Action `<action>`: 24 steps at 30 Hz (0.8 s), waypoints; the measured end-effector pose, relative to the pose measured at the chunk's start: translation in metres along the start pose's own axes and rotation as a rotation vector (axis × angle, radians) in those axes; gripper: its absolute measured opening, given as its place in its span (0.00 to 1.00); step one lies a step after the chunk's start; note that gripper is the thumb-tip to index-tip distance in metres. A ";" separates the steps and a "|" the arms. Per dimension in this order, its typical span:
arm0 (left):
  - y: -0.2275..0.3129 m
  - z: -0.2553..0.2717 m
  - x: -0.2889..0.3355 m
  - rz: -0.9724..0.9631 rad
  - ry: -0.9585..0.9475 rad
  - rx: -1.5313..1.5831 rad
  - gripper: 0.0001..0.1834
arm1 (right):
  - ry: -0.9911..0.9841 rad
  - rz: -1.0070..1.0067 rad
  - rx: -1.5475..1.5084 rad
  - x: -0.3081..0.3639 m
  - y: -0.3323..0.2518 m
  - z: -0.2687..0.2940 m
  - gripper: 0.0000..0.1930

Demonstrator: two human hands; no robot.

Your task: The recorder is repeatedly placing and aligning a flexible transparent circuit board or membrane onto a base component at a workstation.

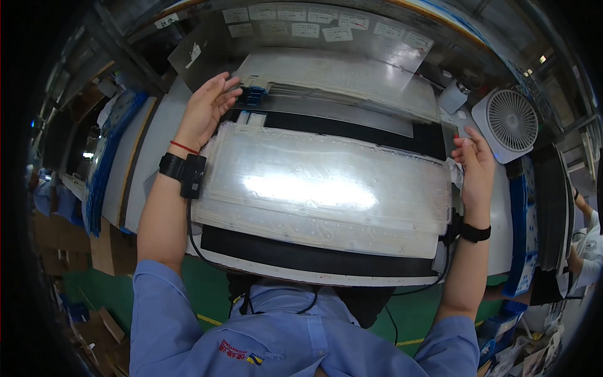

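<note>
A stack of clear, thin plastic sheets (289, 151) with faint raised traces lies on a black mat (314, 253) in front of me. My left hand (210, 110) hovers by the stack's far left corner, fingers stretched out and holding nothing. Off the right end of the stack is my right hand (475, 164), its fingers loosely bent and apart, with nothing seen in them. Beyond the near stack rests a flat, greyish see-through sheet (352, 117). Another pile of clear sheets (339, 72) lies farther back, with small blue pieces (254, 96) at its left end.
A white fan (506, 120) and a pale bottle (453, 97) stand at the back right. Paper notes (306, 30) cover the panel behind the table. Blue trays (113, 157) flank the left side, and a blue crate (522, 226) the right. Another person's arm (581, 251) shows far right.
</note>
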State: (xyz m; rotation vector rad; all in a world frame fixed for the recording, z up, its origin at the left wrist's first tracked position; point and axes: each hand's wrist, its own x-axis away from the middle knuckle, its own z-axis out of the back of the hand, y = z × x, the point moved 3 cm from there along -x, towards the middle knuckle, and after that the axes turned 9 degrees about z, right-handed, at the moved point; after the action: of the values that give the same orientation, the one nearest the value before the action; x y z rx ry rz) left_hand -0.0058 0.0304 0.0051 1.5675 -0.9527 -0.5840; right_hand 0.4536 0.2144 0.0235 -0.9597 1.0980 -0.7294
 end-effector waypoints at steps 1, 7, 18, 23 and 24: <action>-0.001 0.002 -0.001 0.003 -0.010 -0.011 0.21 | -0.024 -0.003 0.033 0.000 0.002 -0.001 0.18; -0.002 0.008 -0.001 0.032 -0.062 -0.059 0.21 | -0.392 -0.101 0.295 0.008 0.002 -0.015 0.12; -0.004 0.008 -0.004 0.089 -0.238 -0.004 0.18 | -0.191 0.021 0.077 0.006 -0.002 -0.009 0.06; -0.005 0.003 0.001 0.107 -0.295 -0.199 0.17 | -0.151 -0.028 0.090 0.003 0.002 -0.006 0.07; -0.006 0.002 0.002 0.100 -0.304 -0.215 0.16 | -0.145 -0.043 0.097 0.003 0.004 -0.005 0.07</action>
State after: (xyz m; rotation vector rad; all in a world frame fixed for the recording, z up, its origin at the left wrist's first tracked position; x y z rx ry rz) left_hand -0.0052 0.0276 -0.0009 1.2538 -1.1470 -0.8408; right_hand 0.4497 0.2116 0.0179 -0.9410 0.9103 -0.7300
